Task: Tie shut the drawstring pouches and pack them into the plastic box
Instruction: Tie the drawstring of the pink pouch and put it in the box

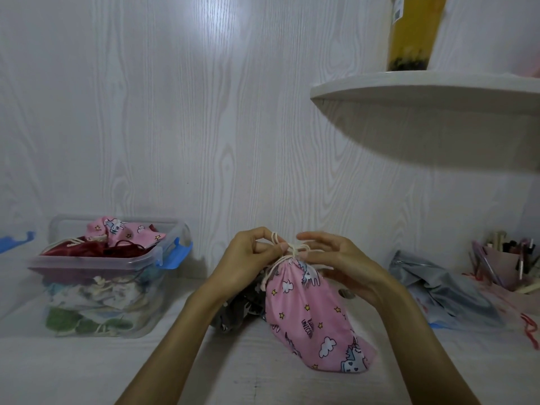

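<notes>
Your left hand (252,248) pinched a loop of the cream drawstring (287,247); your right hand (331,255) pinched the other side, remaining fingers spread loosely. Knot sat between both hands, at the gathered neck of the pink unicorn pouch (315,314). Pouch lay on the counter (73,372), neck away from you, long axis running back toward you and to the right. Grey pouch (239,308) lay just beside it, partly under. Plastic box (96,276) stood well to the left, already heaped with pouches, lid off. Judgement: left hand is the nearer for the carry across once the knot is snug.
</notes>
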